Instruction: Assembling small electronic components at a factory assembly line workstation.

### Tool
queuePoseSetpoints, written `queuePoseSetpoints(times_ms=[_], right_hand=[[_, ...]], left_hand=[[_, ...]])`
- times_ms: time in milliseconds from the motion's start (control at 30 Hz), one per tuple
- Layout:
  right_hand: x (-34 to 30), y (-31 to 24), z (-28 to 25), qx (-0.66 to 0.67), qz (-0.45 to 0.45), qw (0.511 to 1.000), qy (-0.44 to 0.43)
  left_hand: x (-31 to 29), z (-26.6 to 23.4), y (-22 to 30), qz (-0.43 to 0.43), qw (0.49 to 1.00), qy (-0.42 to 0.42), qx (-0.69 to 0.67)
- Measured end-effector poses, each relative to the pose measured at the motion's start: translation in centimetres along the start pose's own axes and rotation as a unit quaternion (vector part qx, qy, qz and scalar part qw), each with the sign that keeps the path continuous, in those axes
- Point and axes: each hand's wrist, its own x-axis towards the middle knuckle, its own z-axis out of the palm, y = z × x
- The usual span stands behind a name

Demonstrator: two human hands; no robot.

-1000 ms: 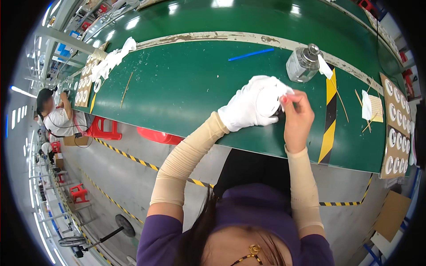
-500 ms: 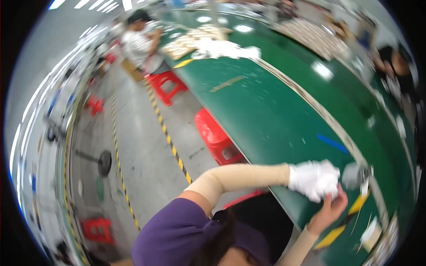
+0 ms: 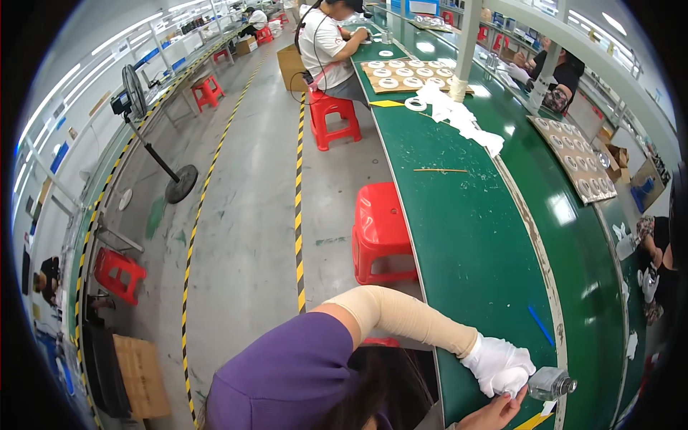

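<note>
Two hands at the green table point(image 3: 473, 236): gloved left hand point(image 3: 498, 365) curled beside a clear bottle point(image 3: 550, 383), right hand point(image 3: 494, 414) grip unclear.

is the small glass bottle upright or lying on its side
On its side: the clear bottle lies along the green table, cap end pointing right, beside the gloved left hand.

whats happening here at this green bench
A person works at the near end of a long green bench. Their white-gloved left hand and bare right hand meet beside a small clear jar; the grip itself is unclear. Another worker sits further up on a red stool.
</note>
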Motion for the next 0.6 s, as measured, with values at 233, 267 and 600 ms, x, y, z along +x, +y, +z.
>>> queuePoseSetpoints(times_ms=[233,267,600], right_hand=[[0.1,-0.9,0.3,-0.055,0.157,0.985,0.039],[0.1,-0.4,0.4,-0.052,0.155,0.986,0.028],[-1.0,0.7,-0.1,-0.235,0.024,0.971,0.046]], left_hand=[[-0.2,0.2,0.0,0.011,1.000,0.019,-0.010],[0.0,0.7,-0.3,0.032,0.999,0.020,0.000],[0.8,0.0,1.3,0.290,0.945,0.048,0.142]])
